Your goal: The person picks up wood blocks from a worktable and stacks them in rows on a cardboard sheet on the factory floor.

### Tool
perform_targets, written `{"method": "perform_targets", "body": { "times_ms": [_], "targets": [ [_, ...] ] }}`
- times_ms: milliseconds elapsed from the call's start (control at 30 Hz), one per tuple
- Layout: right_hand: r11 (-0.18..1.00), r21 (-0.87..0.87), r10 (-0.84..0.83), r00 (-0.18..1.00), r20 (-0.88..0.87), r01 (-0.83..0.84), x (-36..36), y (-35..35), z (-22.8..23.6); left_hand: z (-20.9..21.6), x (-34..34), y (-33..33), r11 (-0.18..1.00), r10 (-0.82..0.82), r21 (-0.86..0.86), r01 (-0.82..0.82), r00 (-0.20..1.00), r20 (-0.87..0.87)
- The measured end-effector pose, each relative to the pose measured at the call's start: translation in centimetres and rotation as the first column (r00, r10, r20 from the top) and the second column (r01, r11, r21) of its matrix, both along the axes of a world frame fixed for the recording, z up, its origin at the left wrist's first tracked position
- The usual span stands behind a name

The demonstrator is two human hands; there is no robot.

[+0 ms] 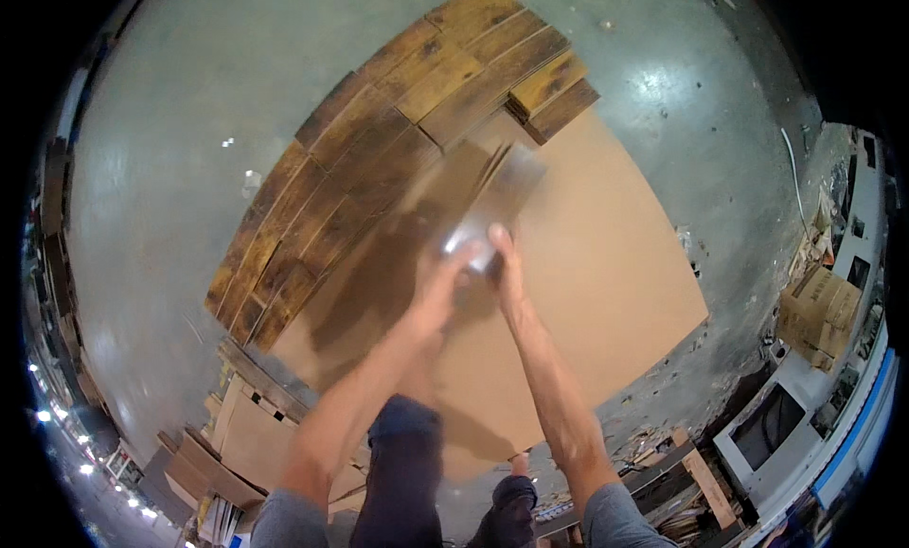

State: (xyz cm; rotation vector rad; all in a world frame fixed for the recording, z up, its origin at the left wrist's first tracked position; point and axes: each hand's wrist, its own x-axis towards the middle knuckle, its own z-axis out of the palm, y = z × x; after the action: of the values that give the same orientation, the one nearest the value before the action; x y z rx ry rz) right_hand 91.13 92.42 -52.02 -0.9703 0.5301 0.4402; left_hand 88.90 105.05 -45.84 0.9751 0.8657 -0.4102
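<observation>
Out in front of me, above a large tan sheet (615, 255), a small stack of brown, glossy wood planks (507, 190) is held at its near end. My left hand (441, 281) grips the near left corner; it is smeared by motion, with its thumb over the shiny top face. On the near right side my right hand (508, 266) is closed around the edge, thumb up, its other fingers mostly hidden. Beyond the held stack, brown wood planks (365, 122) lie in staggered rows along the sheet's far left side. A short pile of planks (549, 86) sits at their right end.
Grey concrete floor (189, 103) surrounds the sheet. To the right are a cardboard box (820, 311) and a grey machine frame (776, 434). Cardboard pieces (251, 425) lie at lower left, and a bin of wood scraps (682, 501) stands at lower right.
</observation>
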Motion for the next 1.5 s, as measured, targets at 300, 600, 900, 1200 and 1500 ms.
{"method": "perform_targets", "body": {
  "times_ms": [300, 600, 900, 1200, 1500],
  "targets": [
    [0.989, -0.149, -0.008, 0.994, 0.113, 0.025, 10.6, 2.2, -13.1, -14.8, 10.1, 2.2, 0.998, 0.027, -0.056, -0.026, 1.000, 0.012],
    [0.971, -0.230, 0.066, 0.998, 0.015, -0.061, 12.4, 2.7, -13.7, -18.9, 10.9, 2.8, 0.987, 0.131, -0.092, -0.134, 0.991, -0.029],
    [0.931, -0.331, 0.147, 0.988, -0.040, -0.152, 15.8, 2.3, -12.1, -14.6, 13.0, 1.1, 0.990, 0.055, 0.139, -0.033, 0.985, -0.163],
    [0.988, -0.141, 0.055, 0.998, -0.027, -0.058, 15.6, 3.2, -12.8, -13.5, 12.9, 0.4, 0.974, 0.111, 0.206, -0.093, 0.991, -0.080],
    [0.994, -0.104, 0.012, 0.999, -0.033, -0.016, 15.4, 3.2, -13.1, -15.6, 12.4, 2.4, 0.997, 0.050, 0.058, -0.048, 0.998, -0.027]
  ]
}}
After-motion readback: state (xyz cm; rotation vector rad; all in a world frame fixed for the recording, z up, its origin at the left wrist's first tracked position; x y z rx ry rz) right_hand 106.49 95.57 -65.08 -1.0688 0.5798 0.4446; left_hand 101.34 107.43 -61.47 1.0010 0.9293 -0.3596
